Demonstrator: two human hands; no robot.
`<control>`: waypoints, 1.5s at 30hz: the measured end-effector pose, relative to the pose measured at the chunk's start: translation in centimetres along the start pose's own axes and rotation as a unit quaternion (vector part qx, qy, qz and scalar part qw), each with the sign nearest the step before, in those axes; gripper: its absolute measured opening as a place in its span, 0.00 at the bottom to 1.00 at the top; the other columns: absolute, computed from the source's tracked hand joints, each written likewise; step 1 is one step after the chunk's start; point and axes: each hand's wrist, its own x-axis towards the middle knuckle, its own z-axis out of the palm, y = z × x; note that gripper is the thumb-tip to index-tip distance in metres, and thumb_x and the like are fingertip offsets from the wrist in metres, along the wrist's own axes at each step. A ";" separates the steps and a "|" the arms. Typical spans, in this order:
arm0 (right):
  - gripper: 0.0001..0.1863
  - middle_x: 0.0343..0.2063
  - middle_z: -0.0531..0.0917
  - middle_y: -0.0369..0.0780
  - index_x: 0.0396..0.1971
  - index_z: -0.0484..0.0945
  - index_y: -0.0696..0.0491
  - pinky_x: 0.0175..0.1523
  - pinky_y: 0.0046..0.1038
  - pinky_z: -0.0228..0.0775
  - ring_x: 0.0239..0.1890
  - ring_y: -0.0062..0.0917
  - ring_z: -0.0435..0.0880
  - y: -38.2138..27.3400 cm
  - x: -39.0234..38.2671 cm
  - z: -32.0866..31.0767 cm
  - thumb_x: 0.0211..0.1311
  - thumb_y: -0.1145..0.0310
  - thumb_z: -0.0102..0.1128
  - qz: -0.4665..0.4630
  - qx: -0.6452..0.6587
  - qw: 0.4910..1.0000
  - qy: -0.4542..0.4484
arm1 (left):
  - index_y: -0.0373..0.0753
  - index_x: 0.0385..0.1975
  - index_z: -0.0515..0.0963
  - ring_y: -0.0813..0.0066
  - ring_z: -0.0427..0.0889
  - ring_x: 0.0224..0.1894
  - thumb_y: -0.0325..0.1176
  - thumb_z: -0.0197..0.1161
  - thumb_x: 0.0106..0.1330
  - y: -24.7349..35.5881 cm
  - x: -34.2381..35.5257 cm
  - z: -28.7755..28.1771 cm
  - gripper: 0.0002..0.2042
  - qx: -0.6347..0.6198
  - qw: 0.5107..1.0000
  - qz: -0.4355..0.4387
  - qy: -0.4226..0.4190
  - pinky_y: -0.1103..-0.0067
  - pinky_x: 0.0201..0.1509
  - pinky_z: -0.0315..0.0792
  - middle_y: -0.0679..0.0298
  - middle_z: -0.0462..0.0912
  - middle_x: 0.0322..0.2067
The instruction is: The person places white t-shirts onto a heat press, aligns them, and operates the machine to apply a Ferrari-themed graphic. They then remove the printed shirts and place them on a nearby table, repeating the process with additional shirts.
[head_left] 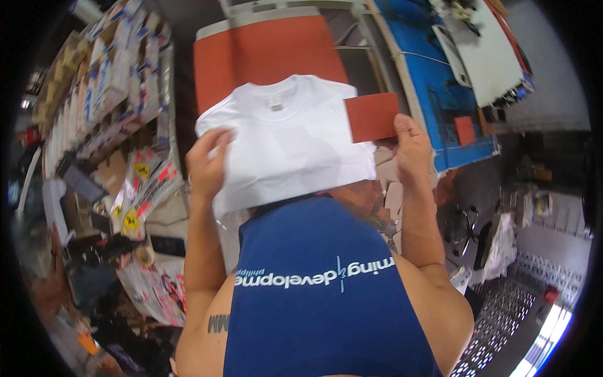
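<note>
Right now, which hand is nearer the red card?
Right. Your right hand grips the red card by its edge; your left hand is across the white T-shirt from it.

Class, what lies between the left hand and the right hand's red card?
The white shirt lies between the left hand and that card, in the head view.

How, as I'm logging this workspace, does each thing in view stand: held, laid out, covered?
Red card: held at its right edge by the right hand.
White T-shirt: laid out, collar away from the wearer.
Large red panel: partly covered by the T-shirt.
Left hand: at the T-shirt's left edge; blurred, grip unclear.
Smaller red piece: lying on the blue surface.
</note>
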 end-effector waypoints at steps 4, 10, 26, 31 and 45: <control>0.19 0.43 0.89 0.43 0.50 0.82 0.61 0.46 0.33 0.87 0.41 0.28 0.89 3.0 -0.5 6.0 0.83 0.59 0.53 0.100 0.152 0.975 -0.125 | 0.28 0.52 0.82 0.69 0.87 0.48 0.30 0.61 0.78 5.6 3.9 4.8 0.12 -0.051 0.991 0.052 -0.109 0.75 0.57 0.78 0.56 0.89 0.45; 0.20 0.39 0.89 0.43 0.47 0.84 0.62 0.42 0.32 0.86 0.39 0.20 0.86 7.0 0.7 10.7 0.81 0.57 0.57 0.175 0.019 0.945 -0.276 | 0.31 0.53 0.82 0.64 0.87 0.46 0.30 0.67 0.71 5.1 6.2 3.3 0.14 0.134 0.928 -0.072 -0.340 0.71 0.54 0.78 0.54 0.90 0.42; 0.09 0.45 0.86 0.39 0.35 0.88 0.50 0.53 0.45 0.68 0.53 0.41 0.82 4.9 15.6 18.2 0.58 0.63 0.74 -0.251 -0.553 0.728 -0.318 | 0.33 0.54 0.84 0.57 0.88 0.53 0.28 0.62 0.74 -3.2 20.6 6.1 0.13 0.100 0.986 -0.008 -0.134 0.68 0.58 0.78 0.48 0.88 0.52; 0.08 0.44 0.88 0.38 0.35 0.88 0.50 0.56 0.44 0.68 0.56 0.38 0.81 6.9 15.0 17.6 0.57 0.66 0.74 -0.341 -0.472 0.776 -0.244 | 0.35 0.59 0.83 0.57 0.85 0.59 0.33 0.61 0.77 -5.0 20.6 6.8 0.16 0.137 0.911 -0.105 -0.373 0.66 0.62 0.77 0.51 0.87 0.56; 0.07 0.34 0.88 0.38 0.37 0.86 0.51 0.56 0.42 0.66 0.47 0.37 0.82 9.3 14.7 17.3 0.59 0.70 0.70 -0.283 -0.427 0.828 -0.227 | 0.32 0.43 0.85 0.49 0.88 0.45 0.31 0.72 0.64 -2.6 16.7 6.3 0.11 0.220 0.940 -0.077 -0.251 0.63 0.51 0.80 0.47 0.90 0.41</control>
